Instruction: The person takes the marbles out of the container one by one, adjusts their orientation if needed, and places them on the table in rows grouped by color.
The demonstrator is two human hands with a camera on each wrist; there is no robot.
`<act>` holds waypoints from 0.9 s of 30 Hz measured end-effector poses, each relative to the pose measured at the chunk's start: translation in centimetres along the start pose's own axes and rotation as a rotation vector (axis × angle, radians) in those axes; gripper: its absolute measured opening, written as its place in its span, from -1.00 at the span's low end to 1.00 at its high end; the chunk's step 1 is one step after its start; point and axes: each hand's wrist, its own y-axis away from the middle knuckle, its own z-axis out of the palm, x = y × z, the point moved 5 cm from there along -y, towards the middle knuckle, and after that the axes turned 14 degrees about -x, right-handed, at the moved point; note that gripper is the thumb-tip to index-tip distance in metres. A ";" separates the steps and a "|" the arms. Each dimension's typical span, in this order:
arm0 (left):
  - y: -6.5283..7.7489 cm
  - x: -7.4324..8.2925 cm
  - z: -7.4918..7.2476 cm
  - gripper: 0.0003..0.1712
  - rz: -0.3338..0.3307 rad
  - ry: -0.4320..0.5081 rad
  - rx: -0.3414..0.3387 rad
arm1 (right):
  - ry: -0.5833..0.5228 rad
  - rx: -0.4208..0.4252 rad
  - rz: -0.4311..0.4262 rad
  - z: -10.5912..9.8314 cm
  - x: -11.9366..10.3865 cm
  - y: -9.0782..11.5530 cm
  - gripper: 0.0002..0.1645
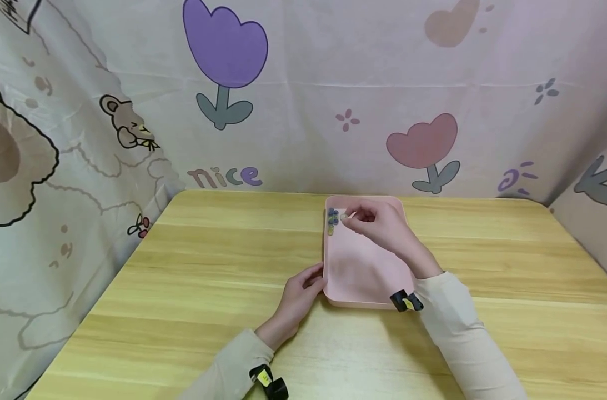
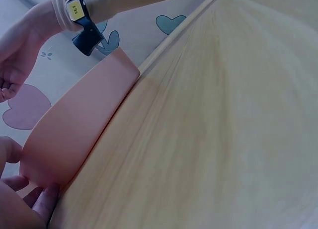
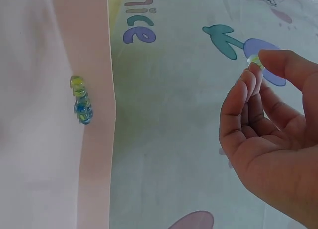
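A shallow pink tray [image 1: 368,297] lies on the table. Inside its far left corner, several small clear glass marbles [image 1: 332,218] with blue and yellow-green colouring sit close together along the left wall; the right wrist view shows these marbles [image 3: 81,100] in a short row. My right hand [image 1: 375,222] is over the far part of the tray, pinching one clear, yellowish marble [image 3: 255,60] between thumb and fingertips, just right of the group. My left hand [image 1: 300,291] rests against the tray's near left corner, its fingertips [image 2: 47,199] touching the outer wall low by the tabletop.
The wooden table [image 1: 223,266] stretches to both sides of the tray. A printed cloth [image 1: 303,139] with flowers hangs behind its far edge and down the left side. Each sleeve carries a small black camera [image 1: 269,381] at the wrist.
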 end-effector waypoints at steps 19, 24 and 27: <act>0.0 0.1 0.0 -0.51 0.005 -0.016 0.007 | -0.071 0.098 -0.162 -0.2 -0.1 0.8 -0.96; 0.0 0.0 0.1 -0.51 0.004 -0.001 0.000 | -0.139 0.031 -0.049 0.3 0.6 1.6 -0.89; -0.1 0.0 0.1 -0.51 0.009 0.003 -0.002 | -0.147 0.004 0.003 0.5 0.8 2.2 -0.86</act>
